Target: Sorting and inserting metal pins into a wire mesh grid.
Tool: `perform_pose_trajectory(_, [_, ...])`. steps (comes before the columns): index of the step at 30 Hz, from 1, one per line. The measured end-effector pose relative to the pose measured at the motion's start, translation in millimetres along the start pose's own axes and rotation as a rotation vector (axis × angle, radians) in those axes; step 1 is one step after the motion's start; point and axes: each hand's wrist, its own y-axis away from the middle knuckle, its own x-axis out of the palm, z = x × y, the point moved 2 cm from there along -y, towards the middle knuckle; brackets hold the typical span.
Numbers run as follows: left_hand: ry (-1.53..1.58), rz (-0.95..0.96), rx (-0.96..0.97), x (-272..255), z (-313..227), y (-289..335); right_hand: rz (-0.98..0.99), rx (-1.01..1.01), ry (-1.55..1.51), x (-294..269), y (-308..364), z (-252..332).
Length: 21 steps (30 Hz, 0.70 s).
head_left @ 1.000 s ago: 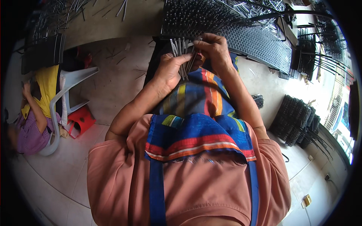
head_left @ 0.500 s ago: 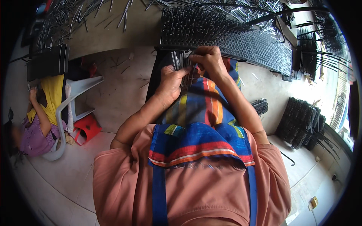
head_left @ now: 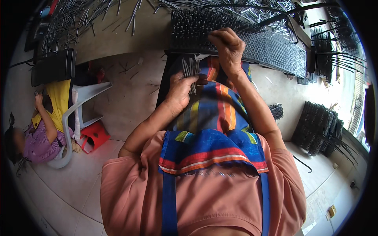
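Below the bench edge, my left hand [head_left: 181, 88] is closed round a bunch of thin metal rods [head_left: 188, 67], whose ends stick up past the thumb. Raised to the right of it is my right hand [head_left: 228, 47], its fingers pinched together at the front edge of a honeycomb-holed metal rack [head_left: 279, 53]. Whatever is between those fingers, if anything, is too small or hidden to see. Many dark rods [head_left: 201, 29] stand upright in the rack's left part, while the holes on its right show bare.
Loose rods [head_left: 177, 4] are heaped across the back of the bench [head_left: 106, 37]. A black cable [head_left: 283, 15] arches over the rack. Stacked black racks [head_left: 315, 128] stand on the floor at right. Another person [head_left: 43, 137] sits at left by a white chair [head_left: 67, 118] and a red container [head_left: 94, 137].
My right hand has left the bunch in my left hand and moved up and right to the rack. My left hand keeps hold of the rods, slightly lower.
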Motion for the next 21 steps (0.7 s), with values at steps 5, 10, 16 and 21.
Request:
perform_pose_trajectory(5, [0.052,-0.046,0.090,4.8,-3.2,-1.7,0.038,-0.025,0.333,12.5,1.5,14.2])
perform_pose_trajectory(10, [0.124,-0.044,0.041,4.2,-4.7,-6.6,0.020,-0.051,0.319,12.9,-6.7,11.4])
perform_pose_trajectory(16, [0.196,-0.048,0.009,7.0,-8.9,-14.7,0.169,-0.137,0.533,13.1,-3.6,12.3])
perform_pose_trajectory(21, [0.324,0.018,0.000,5.9,-6.6,-24.8,0.318,-0.175,0.751,12.7,0.4,12.6])
